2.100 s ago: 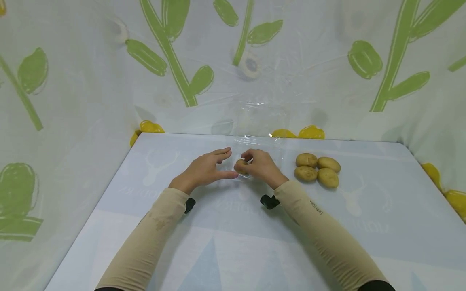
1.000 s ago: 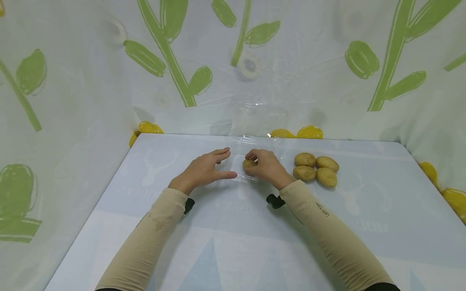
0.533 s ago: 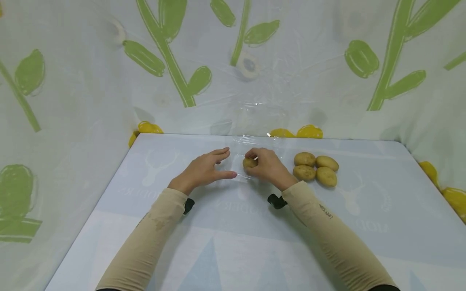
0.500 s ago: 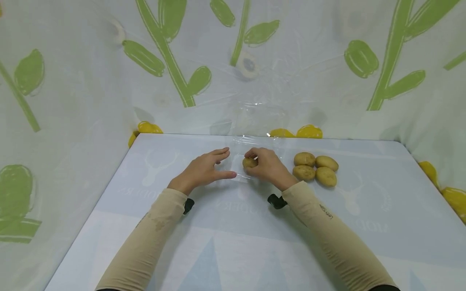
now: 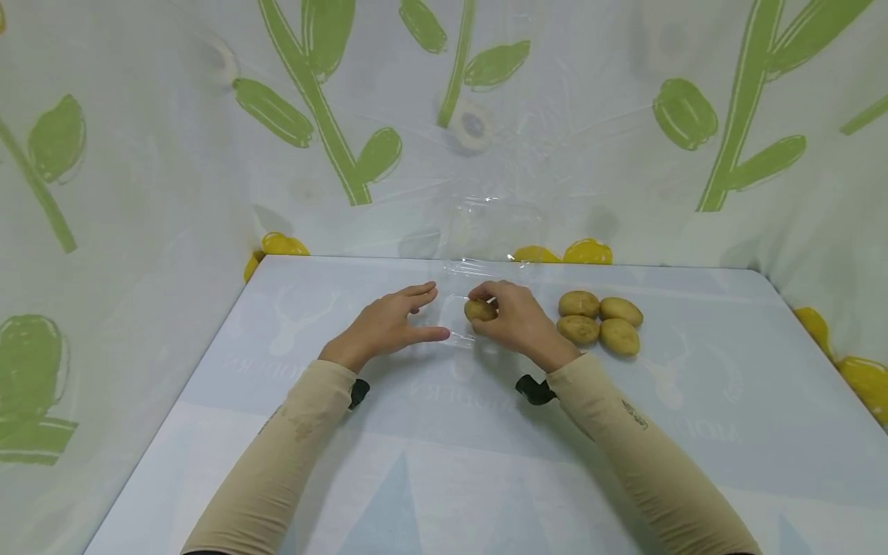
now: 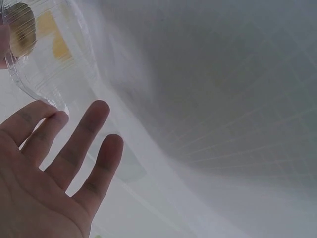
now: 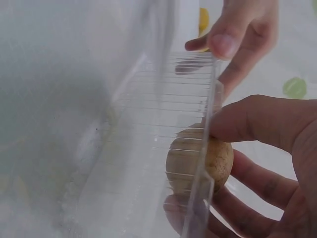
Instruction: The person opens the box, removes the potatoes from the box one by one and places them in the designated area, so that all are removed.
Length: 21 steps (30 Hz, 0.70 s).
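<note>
My right hand (image 5: 516, 317) grips a small tan potato (image 5: 479, 311) over the near part of a clear plastic box (image 5: 458, 277). In the right wrist view the potato (image 7: 218, 161) shows partly through the ribbed clear wall (image 7: 198, 198), with thumb and fingers round it. The box's lid (image 5: 496, 227) stands raised at the back. At the box's left side my left hand (image 5: 388, 322) has its fingers spread and straight. The left wrist view shows fingertips of the left hand (image 6: 54, 158) right at the box's rim (image 6: 37, 96).
Several potatoes (image 5: 600, 322) lie grouped on the white table (image 5: 444, 462), to the right of the box. A white sheet printed with green plants (image 5: 333, 116) hangs behind the table's back edge and along the left side.
My right hand has moved slightly to the right with the potato over the box. The left hand has kept its place, and the potatoes on the table have not moved.
</note>
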Tool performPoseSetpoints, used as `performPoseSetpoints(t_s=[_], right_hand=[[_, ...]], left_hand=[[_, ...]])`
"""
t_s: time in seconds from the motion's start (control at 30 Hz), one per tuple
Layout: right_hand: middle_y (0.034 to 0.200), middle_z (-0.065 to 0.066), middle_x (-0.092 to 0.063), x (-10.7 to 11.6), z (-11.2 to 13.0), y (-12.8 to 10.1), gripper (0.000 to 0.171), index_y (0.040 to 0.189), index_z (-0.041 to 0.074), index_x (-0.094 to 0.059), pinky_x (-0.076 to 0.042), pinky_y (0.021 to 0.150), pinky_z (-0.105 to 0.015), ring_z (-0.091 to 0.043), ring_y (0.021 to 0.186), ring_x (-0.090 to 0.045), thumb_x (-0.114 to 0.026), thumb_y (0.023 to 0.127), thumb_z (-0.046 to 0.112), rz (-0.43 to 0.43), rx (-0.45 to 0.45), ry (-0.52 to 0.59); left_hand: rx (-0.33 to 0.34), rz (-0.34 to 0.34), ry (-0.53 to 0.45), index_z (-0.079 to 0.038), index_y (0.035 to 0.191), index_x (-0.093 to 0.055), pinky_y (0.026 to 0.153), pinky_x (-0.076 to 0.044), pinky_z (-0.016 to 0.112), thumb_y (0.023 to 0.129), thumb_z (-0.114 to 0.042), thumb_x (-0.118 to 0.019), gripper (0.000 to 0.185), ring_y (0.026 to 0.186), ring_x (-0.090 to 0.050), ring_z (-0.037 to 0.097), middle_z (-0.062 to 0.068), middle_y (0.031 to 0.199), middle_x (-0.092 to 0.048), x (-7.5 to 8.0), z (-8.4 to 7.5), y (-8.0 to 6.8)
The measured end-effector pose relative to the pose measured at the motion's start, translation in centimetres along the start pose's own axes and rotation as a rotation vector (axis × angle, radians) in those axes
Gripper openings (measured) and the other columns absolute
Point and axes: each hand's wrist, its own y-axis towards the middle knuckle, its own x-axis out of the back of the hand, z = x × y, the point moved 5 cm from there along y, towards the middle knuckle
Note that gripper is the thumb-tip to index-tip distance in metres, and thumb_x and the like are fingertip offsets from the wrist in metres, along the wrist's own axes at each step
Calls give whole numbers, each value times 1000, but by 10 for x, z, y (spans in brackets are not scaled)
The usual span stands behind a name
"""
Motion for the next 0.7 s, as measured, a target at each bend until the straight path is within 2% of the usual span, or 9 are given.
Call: performPoseSetpoints(t_s=[0.27, 0.57, 0.7], right_hand=[[115, -7, -69, 15, -2, -16, 38, 121, 7, -69, -54, 89, -39, -25, 101, -63, -78, 84, 12, -106, 60, 25], [116, -9, -67, 33, -9, -37, 36, 121, 4, -68, -57, 86, -39, -23, 101, -62, -77, 86, 8, -174, 155, 52], [116, -7, -65, 47, -14, -48, 37, 121, 5, -68, -58, 85, -39, -22, 102, -61, -78, 85, 6, -277, 211, 12]], left_hand=[[-34, -8, 103, -16, 157, -40, 116, -35, 47, 88, -72, -62, 92, 148, -33, 21, -7, 164, -31, -2, -4, 1], [-42, -19, 147, -14, 156, -41, 114, -37, 47, 89, -71, -60, 90, 147, -36, 22, -4, 163, -33, -2, -7, -2], [-47, -18, 152, -13, 156, -41, 113, -38, 47, 89, -70, -61, 89, 147, -36, 22, -3, 163, -33, -1, -8, -2]])
